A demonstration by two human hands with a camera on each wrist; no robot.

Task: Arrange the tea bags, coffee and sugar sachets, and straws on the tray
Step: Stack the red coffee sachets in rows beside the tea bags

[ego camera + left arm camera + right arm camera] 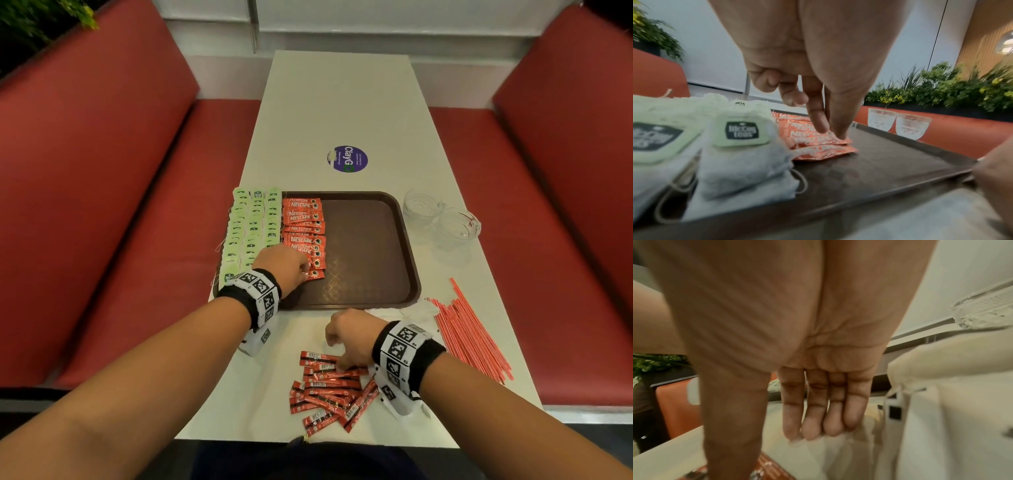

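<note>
A brown tray [370,246] lies on the white table. Green-tagged tea bags [250,226] fill its left side in rows, with a column of red Nescafe coffee sachets [303,226] beside them. My left hand [303,272] reaches over the tray's near left; its thumb and index finger [819,120] pinch the end of a lower coffee sachet [830,140], the other fingers curled. A loose pile of red stick sachets [329,390] lies on the table near me. My right hand [337,356] hovers over it, fingers [813,418] straight together, thumb down on one sachet [774,470].
Red-and-white straws [469,339] lie fanned on the table at the right. Two glass cups [423,205] [459,224] stand beyond the tray's right edge. A purple sticker [349,159] marks the table further back. Red benches [102,205] flank both sides.
</note>
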